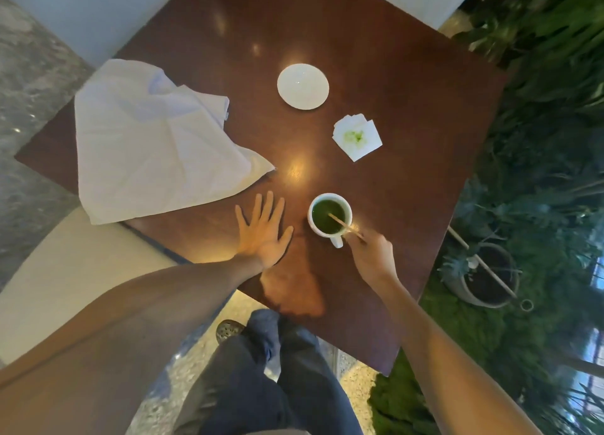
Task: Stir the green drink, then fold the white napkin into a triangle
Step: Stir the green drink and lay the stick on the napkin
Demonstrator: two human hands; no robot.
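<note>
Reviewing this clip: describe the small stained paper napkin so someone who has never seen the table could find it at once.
Start at the dark wooden table. Between the empty white saucer and the white mug of green drink, toward the plant side, lies a small stack of square paper napkins. Unlike the large rumpled white cloth napkin, it is small and has a green blotch.

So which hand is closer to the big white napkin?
Left. The left hand lies flat on the table just below the white napkin; the right hand is beyond the mug, holding the stirrer.
</note>
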